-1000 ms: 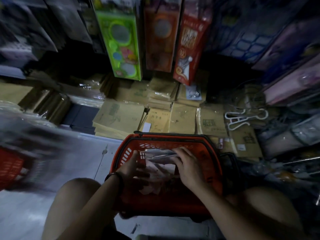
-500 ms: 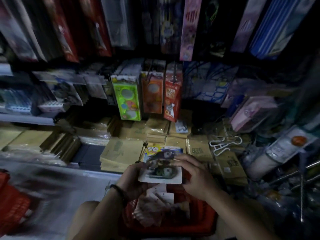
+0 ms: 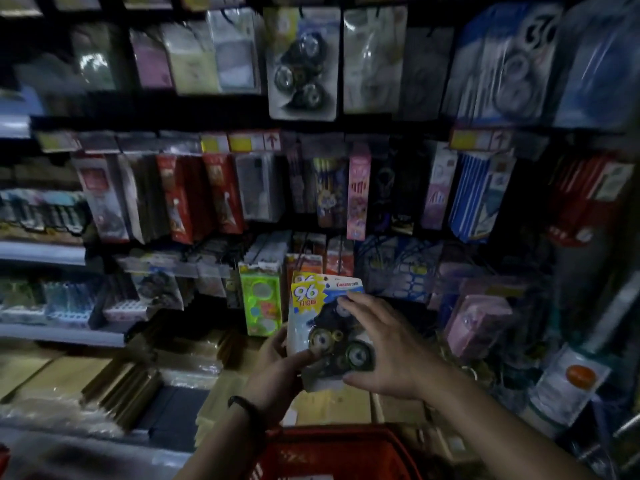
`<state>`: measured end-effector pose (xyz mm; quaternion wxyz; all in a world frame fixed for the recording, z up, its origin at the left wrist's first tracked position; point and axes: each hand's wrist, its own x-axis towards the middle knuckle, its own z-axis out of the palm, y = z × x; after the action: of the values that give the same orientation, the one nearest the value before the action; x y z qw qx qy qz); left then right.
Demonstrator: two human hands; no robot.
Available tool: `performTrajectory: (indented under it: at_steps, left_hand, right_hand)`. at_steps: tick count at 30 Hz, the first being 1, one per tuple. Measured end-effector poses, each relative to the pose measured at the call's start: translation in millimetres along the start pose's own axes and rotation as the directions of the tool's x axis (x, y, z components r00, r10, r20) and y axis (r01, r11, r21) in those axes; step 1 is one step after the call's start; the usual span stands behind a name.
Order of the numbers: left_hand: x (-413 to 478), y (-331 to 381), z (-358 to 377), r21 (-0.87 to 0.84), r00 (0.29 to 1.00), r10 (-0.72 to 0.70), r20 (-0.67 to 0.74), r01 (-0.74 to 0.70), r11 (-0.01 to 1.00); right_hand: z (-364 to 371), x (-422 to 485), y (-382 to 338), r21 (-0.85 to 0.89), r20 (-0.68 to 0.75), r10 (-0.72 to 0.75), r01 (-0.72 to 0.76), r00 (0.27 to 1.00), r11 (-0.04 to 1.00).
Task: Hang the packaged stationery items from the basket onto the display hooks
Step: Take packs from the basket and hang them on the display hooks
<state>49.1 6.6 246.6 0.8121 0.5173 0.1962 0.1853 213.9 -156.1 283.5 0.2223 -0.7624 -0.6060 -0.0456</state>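
Note:
I hold a blister pack (image 3: 320, 308) with a yellow "96" burst and black round tape rolls, upright in front of the lower display rows. My left hand (image 3: 277, 362) grips its lower left edge, thumb on the front. My right hand (image 3: 381, 344) lies over the pack's right side, fingers spread across the rolls and thumb under its bottom corner. The red basket (image 3: 332, 452) sits below my wrists at the bottom edge. A matching pack of black rolls (image 3: 301, 64) hangs on a hook in the top row.
Rows of hanging packages fill the wall: red packs (image 3: 180, 199), a pink pack (image 3: 358, 192), blue packs (image 3: 478, 195), a green set (image 3: 259, 299). Stacks of brown notebooks (image 3: 86, 375) lie on the low shelf at left. A clear tub (image 3: 568, 386) stands at right.
Both hands lifted the pack out of the basket and raised it in front of the display. My view tilted up from the basket to the hanging rows.

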Motion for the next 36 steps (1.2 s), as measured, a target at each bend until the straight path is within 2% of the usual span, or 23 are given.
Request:
performTrajectory:
  at_steps: [8, 13, 15, 19, 22, 27, 32, 36]
  left_hand:
    - [3.5, 86.0, 16.0, 0.188, 0.975, 0.222, -0.019, -0.215, 0.958]
    - [7.4, 159.3, 8.6, 0.033, 0.971, 0.238, -0.009, -0.238, 0.971]
    - [10.2, 189.5, 0.1, 0.028, 0.953, 0.297, -0.059, -0.296, 0.955]
    - [17.4, 243.0, -12.5, 0.186, 0.856, 0.488, -0.172, -0.458, 0.869]
    - [21.3, 278.9, -16.0, 0.215, 0.781, 0.577, -0.237, -0.537, 0.816]
    - [30.9, 313.6, -18.0, 0.265, 0.676, 0.685, -0.27, -0.632, 0.728]
    - [47.7, 328.1, -17.1, 0.263, 0.675, 0.698, -0.24, -0.647, 0.716]
    - [64.1, 331.5, -19.4, 0.29, 0.689, 0.705, -0.171, -0.648, 0.704]
  right_hand:
    - [-73.0, 63.4, -13.7, -0.138, -0.063, -0.109, 0.1, 0.992, 0.985]
    - [-113.5, 108.2, -26.6, -0.21, -0.196, -0.13, 0.088, 0.972, 0.974]
    - [-130.6, 129.3, -32.7, -0.263, -0.245, -0.15, 0.083, 0.958, 0.961]
    - [-163.6, 173.5, -48.6, -0.357, -0.306, -0.186, 0.069, 0.933, 0.932]
    - [-186.2, 206.0, -59.3, -0.41, -0.371, -0.199, 0.032, 0.907, 0.912]
    - [-220.4, 255.0, -74.0, -0.507, -0.404, -0.197, -0.04, 0.893, 0.861]
    - [-230.5, 288.5, -77.5, -0.578, -0.414, -0.162, -0.121, 0.896, 0.807]
    - [-229.6, 303.3, -74.9, -0.598, -0.472, -0.154, -0.186, 0.868, 0.78]
